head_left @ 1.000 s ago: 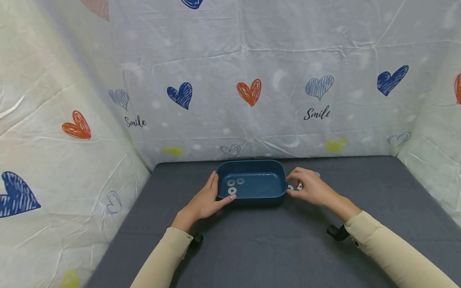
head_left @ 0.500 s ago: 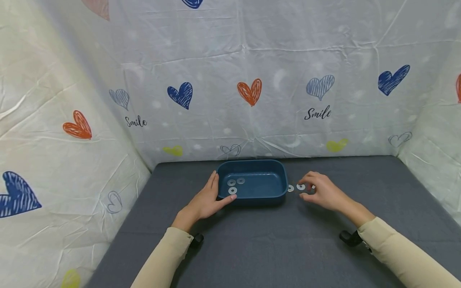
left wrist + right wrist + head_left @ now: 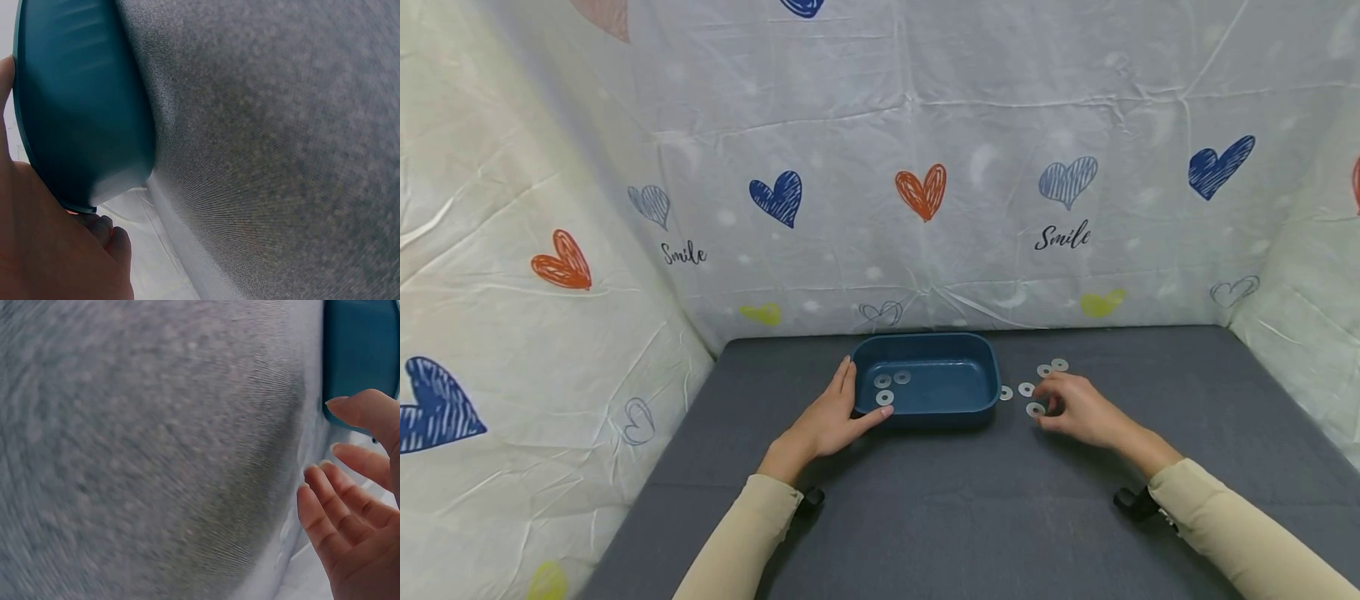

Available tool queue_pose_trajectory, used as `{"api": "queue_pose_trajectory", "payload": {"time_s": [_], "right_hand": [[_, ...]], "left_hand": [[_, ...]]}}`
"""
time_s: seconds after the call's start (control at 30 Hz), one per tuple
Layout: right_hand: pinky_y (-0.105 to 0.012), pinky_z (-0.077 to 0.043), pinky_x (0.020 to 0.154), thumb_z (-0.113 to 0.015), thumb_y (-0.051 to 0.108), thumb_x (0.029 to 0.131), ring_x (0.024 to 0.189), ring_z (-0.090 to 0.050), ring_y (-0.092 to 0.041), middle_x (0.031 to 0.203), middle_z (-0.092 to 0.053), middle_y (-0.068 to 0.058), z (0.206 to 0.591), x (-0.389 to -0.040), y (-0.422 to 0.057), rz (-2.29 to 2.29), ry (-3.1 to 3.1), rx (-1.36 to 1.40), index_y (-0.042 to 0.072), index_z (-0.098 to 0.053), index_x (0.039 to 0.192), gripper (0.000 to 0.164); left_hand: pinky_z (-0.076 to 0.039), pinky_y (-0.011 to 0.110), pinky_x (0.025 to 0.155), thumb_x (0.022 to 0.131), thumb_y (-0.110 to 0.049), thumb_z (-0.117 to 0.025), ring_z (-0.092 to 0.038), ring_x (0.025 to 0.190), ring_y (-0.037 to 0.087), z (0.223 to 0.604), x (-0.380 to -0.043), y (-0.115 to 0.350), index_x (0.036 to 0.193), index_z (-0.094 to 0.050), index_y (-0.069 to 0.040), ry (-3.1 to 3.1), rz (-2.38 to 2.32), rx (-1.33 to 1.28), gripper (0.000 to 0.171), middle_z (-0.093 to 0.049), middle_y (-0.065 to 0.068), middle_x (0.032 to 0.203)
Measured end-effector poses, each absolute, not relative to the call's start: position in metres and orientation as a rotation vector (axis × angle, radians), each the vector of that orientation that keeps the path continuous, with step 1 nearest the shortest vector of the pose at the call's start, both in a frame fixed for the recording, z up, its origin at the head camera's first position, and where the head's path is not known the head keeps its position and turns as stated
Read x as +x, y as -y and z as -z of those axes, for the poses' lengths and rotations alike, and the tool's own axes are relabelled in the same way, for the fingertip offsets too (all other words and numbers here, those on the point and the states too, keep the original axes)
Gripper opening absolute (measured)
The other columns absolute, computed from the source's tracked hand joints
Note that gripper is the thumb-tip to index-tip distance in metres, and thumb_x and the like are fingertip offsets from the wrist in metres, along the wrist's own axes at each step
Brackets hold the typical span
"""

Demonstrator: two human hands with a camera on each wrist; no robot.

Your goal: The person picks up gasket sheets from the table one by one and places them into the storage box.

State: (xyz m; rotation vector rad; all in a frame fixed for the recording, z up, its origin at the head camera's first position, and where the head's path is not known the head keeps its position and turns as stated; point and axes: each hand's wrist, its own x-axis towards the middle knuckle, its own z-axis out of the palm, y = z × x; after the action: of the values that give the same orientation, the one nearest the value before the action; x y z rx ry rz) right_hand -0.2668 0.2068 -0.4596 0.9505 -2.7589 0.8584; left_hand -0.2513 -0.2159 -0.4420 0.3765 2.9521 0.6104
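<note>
A dark blue rectangular tray sits on the grey cloth, with three flat washers lying in its left part. My left hand holds the tray's left front corner, thumb over the front rim and fingers along the left side. In the left wrist view the tray's outer wall rises beside that hand. To the right of the tray, my right hand hovers low, thumb and fingers parted around the edge of a loose washer. Nothing shows between its fingertips in the right wrist view.
Several other washers lie right of the tray: one washer against its side, another washer beside it, and a pair of washers farther back. A white curtain printed with hearts hangs behind the table.
My right hand has drawn away from the tray's right side and moved right and slightly toward me, uncovering washers on the cloth. My left hand and the tray have stayed put.
</note>
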Motion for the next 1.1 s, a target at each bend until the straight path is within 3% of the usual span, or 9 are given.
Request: {"api": "queue_pose_trajectory", "payload": {"time_s": [0.43, 0.67, 0.9, 1.1], "right_hand": [[-0.03, -0.051, 0.065, -0.084, 0.008, 0.083, 0.071, -0.058, -0.01, 0.088, -0.065, -0.003, 0.469, -0.274, -0.203, -0.879, 2.77, 0.89, 0.002, -0.074, 0.102, 0.022], [-0.032, -0.051, 0.066, -0.084, 0.009, 0.082, 0.067, -0.057, -0.007, 0.076, -0.065, 0.001, 0.465, -0.28, -0.199, -0.9, 2.804, 0.818, 0.0, -0.074, 0.099, 0.022], [-0.033, -0.055, 0.068, -0.082, 0.01, 0.082, 0.072, -0.063, -0.01, 0.081, -0.071, -0.003, 0.463, -0.283, -0.195, -0.893, 2.845, 0.819, 0.001, -0.075, 0.094, 0.016], [-0.03, -0.053, 0.064, -0.08, 0.007, 0.082, 0.066, -0.06, -0.006, 0.076, -0.069, 0.001, 0.462, -0.284, -0.194, -0.89, 2.854, 0.857, 0.002, -0.075, 0.088, 0.01]], "left_hand": [[-0.027, 0.056, 0.12, 0.089, -0.085, -0.043, -0.016, 0.156, 0.034, 0.443, -0.251, 0.216, 0.164, -0.002, -0.004, -2.955, -0.607, 0.38, 0.119, 0.007, 0.011, 0.172], [-0.028, 0.056, 0.12, 0.088, -0.085, -0.043, -0.017, 0.156, 0.034, 0.44, -0.251, 0.216, 0.164, -0.002, -0.003, -2.961, -0.614, 0.375, 0.119, 0.007, 0.011, 0.172], [-0.029, 0.055, 0.119, 0.088, -0.085, -0.045, -0.018, 0.156, 0.034, 0.44, -0.25, 0.216, 0.164, -0.003, -0.003, -2.96, -0.621, 0.37, 0.119, 0.006, 0.011, 0.172], [-0.027, 0.056, 0.12, 0.089, -0.085, -0.044, -0.017, 0.156, 0.034, 0.441, -0.25, 0.216, 0.164, -0.002, -0.003, -2.956, -0.614, 0.378, 0.119, 0.007, 0.012, 0.172]]}}
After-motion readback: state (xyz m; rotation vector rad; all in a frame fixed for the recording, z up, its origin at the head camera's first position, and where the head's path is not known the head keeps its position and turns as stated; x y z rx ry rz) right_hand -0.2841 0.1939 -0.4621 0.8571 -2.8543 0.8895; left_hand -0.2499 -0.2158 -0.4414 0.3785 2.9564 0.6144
